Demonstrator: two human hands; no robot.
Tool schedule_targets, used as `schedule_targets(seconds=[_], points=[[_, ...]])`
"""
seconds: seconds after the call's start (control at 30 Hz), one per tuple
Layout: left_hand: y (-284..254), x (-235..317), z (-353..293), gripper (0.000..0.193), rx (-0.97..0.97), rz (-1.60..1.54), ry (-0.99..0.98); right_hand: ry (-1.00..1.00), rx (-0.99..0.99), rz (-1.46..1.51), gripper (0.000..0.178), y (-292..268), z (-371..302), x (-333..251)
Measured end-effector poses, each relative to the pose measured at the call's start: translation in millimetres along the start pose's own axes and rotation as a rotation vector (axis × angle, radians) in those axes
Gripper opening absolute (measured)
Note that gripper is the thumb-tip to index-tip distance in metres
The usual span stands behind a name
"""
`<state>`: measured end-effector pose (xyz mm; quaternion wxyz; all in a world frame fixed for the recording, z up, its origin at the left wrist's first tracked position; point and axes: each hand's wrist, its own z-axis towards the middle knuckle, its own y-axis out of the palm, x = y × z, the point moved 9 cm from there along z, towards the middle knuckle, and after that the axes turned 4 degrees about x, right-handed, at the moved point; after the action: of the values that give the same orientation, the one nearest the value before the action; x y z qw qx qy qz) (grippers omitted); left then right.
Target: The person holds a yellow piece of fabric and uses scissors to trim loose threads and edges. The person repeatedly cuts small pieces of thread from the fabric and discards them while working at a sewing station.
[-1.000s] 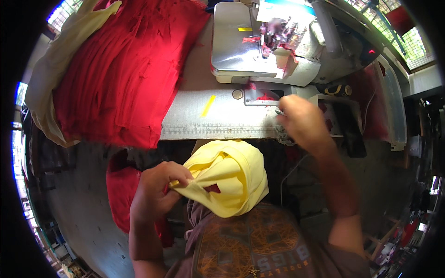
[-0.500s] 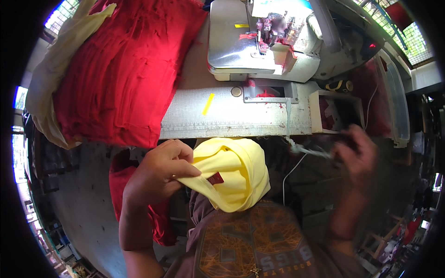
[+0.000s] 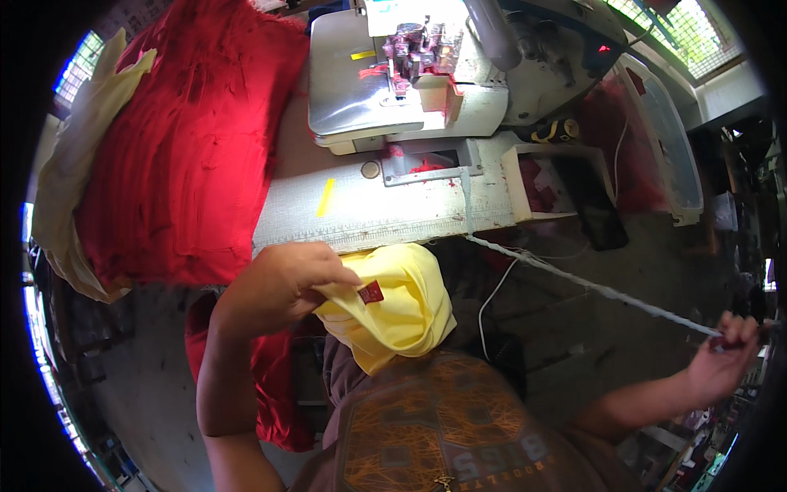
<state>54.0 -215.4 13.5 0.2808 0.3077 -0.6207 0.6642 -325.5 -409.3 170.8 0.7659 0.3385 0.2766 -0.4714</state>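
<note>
Yellow cloth (image 3: 418,275) sits bunched btwn table (image 3: 299,225) edge and brown shirt (image 3: 410,410), as I see it remotely. Main risk, my guess: white cord (image 3: 590,284) runs near-straight from table edge to R hand (image 3: 725,353), so extra pull could strain its tie pt (can't see it), or a loose grip could let the end whip back at the cloth. 2nd risk: L hand (image 3: 287,283) has just a bit of edge, so a weak pinch might let cloth drop. Fingers: L thumb + index together, clamped on cloth next to red label (image 3: 371,293). R fingers curled tight round small dark red item (image 3: 720,343) at cord end; can't ID.
</note>
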Motion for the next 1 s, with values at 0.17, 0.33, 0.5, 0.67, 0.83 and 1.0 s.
schedule_targets(seconds=[0.17,0.33,0.5,0.67,0.83,1.0], points=[[11.2,1.8,3.7,0.019,-0.150,-0.203,-0.030,0.049,-0.012,0.407,0.025,-18.3,6.6,-10.7],[-4.3,6.7,10.9,0.017,0.068,-0.225,0.039,0.357,-0.055,0.338,0.041,57.1,-24.7,75.3],[-2.6,-1.9,1.7,0.015,0.026,-0.167,0.009,0.188,-0.014,0.198,0.037,40.4,-7.1,58.8],[1.1,-11.1,-3.9,0.014,0.020,-0.153,-0.065,0.034,0.289,-0.196,0.022,-39.3,-0.2,45.7],[3.5,-8.1,0.9,0.015,0.008,-0.116,-0.064,0.020,0.305,-0.256,0.040,-31.5,-12.7,58.0],[4.5,-3.1,2.9,0.012,0.038,-0.105,-0.065,0.230,0.263,-0.079,0.045,-32.2,-22.6,80.2]])
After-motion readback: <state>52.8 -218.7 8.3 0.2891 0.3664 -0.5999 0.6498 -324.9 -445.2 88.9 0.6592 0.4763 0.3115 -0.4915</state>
